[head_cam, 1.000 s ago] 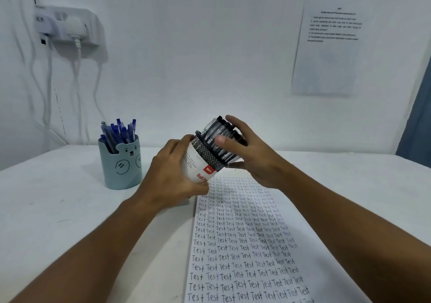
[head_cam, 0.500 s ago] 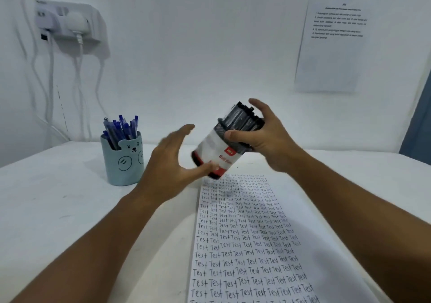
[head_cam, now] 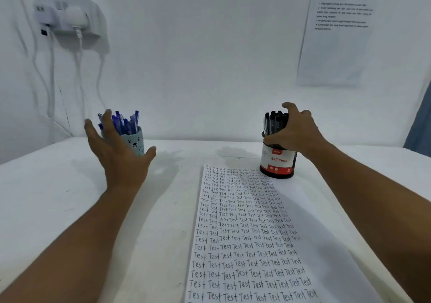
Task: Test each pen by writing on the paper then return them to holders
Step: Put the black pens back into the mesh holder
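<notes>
A black mesh holder labelled "Ball Pens" stands upright on the table at the paper's far right corner, full of black pens. My right hand grips its rim and the pen tops from the right. A pale blue bear-faced cup with several blue pens stands at the back left. My left hand hovers with spread fingers just in front of that cup, holding nothing. The paper, covered in rows of "Test", lies between my arms.
The white table meets a white wall. A power strip with hanging cables is fixed on the wall at the upper left. A printed sheet is taped at the upper right.
My right hand carried the black holder to the right and set it upright on the table. My left hand let go of it and swung left toward the blue cup.
</notes>
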